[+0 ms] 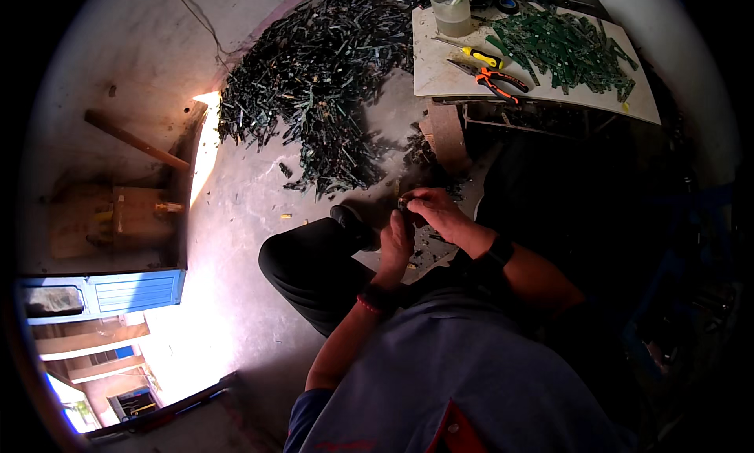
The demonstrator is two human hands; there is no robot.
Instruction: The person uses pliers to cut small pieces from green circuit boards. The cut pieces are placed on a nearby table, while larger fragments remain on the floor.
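Between my knees, over the floor, both hands meet at a small dark piece [403, 205], too small and shaded to name more closely. My left hand [397, 241] grips it from below, thumb pointing up. From the right, the fingertips of my right hand [439, 213] pinch its upper end. Beyond them a large heap of dark narrow strips [330, 94] spreads over the concrete floor [259, 188]. Long-nose pliers with orange and black handles [492, 79] and a yellow-and-black screwdriver [480, 55] lie on a white-topped table [433, 82] at the upper right.
Green circuit board strips [565, 49] are piled on the table near a plastic cup of cloudy liquid [451, 14] and a roll of tape [507, 5]. A cardboard piece [446, 136] stands below the table edge. Cardboard boxes [144, 217] and a blue door [138, 293] are at left.
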